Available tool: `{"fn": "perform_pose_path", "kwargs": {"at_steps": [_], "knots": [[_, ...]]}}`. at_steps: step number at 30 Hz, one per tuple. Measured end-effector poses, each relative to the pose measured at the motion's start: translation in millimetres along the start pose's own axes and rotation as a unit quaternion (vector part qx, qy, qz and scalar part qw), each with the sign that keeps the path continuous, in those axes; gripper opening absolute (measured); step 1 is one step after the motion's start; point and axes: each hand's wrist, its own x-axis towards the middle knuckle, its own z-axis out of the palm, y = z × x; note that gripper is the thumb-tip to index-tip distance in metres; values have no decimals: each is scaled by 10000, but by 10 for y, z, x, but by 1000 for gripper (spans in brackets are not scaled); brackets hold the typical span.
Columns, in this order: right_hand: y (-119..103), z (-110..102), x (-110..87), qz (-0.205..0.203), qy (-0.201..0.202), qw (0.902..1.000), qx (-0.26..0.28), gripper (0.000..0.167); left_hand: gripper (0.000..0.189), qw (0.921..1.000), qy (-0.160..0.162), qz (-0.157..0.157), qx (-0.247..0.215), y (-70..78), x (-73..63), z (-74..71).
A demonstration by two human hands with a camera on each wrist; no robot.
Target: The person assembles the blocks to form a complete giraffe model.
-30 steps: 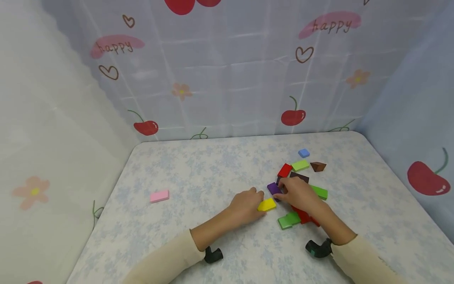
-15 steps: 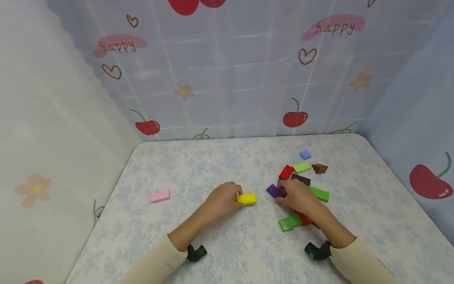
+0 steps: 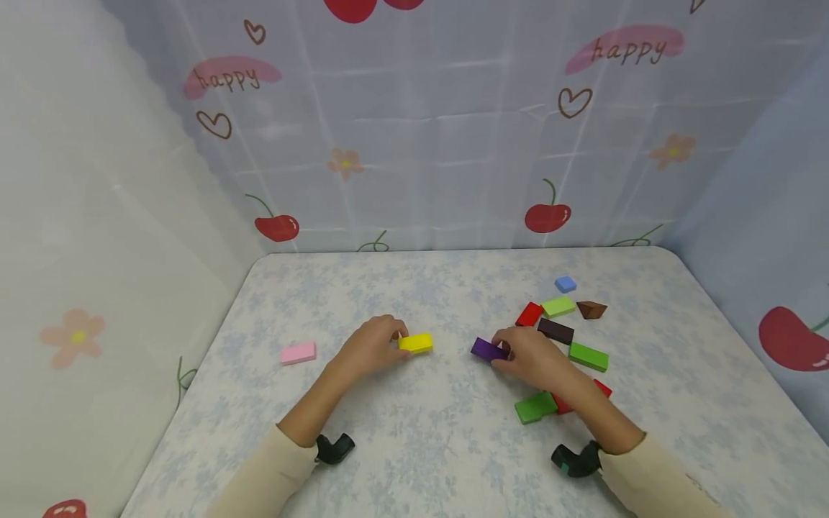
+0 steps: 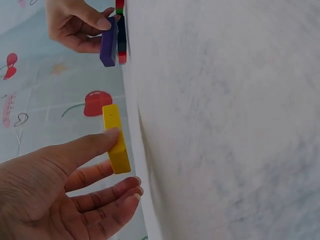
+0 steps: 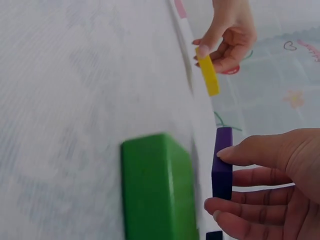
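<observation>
OK so L hand (image 3: 370, 349) pinches the yellow block (image 3: 416, 343) btwn thumb & index, other fingers loosely bent & off it; R hand (image 3: 534, 356) has the purple block (image 3: 488, 350) much the same, thumb on one face, fingertips opp., gap no wider than the block. Yellow's btwn the pink block (image 3: 299, 353) & purple; purple's just L of the dark block (image 3: 555, 331), w/ the red block (image 3: 529, 314) a bit behind & the green block (image 3: 536, 408) nearer the person. Both look lifted off the table (image 3: 421, 446), tho clearance is hard to judge. To do this well, prob. best to pinch mid-block, firm but not hard, so neither pivots; keep both level, & R forearm (image 3: 599, 410) high enough not to sweep the red piece (image 3: 603, 389) beside it. Set down flat, then ease fingers off evenly. Vs 0.5 s ago: yellow's gone L & a bit farther from the person, toward pink; purple's come L too, so its gap to dark is wider. View's swung slightly, so the rest looks shifted R, layout same afaict.
</observation>
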Motion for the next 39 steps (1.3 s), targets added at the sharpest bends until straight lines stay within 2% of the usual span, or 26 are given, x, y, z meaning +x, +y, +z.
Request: {"fn": "perform_pose_path", "kwargs": {"at_steps": [6, 11, 15, 20, 23, 26, 29, 32, 36, 39], "knots": [[-147, 24, 69, -444, -163, 9988, 83, 27, 25, 9999, -34, -69, 90, -139, 2, -2], [-280, 98, 129, -497, -264, 9983, 179, 27, 24, 10000, -26, -37, 0, -222, 27, -11], [-417, 174, 194, -555, -267, 9981, 53, 28, 24, 9997, -3, 40, -254, -303, 61, -7], [-573, 238, 273, -674, -387, 9969, -134, 28, 26, 9962, 24, 436, -752, -431, 91, 20], [-632, 270, 321, -742, -453, 9960, -201, 29, 27, 9912, 52, 784, -1065, -506, 106, 51], [-664, 310, 367, -828, -464, 9951, -269, 28, 25, 9852, 172, 926, -1430, -588, 125, 100], [-687, 347, 403, -948, -488, 9938, -314, 27, 20, 9794, 353, 812, -1813, -675, 139, 162], [-705, 378, 434, -1027, -498, 9928, -353, 28, 18, 9692, 493, 669, -2320, -753, 150, 228], [-716, 421, 463, -1002, -459, 9929, -437, 28, 19, 9507, 448, 662, -2997, -798, 158, 283], [-710, 446, 472, -930, -436, 9937, -443, 28, 20, 9437, 384, 689, -3214, -803, 156, 292]]}}
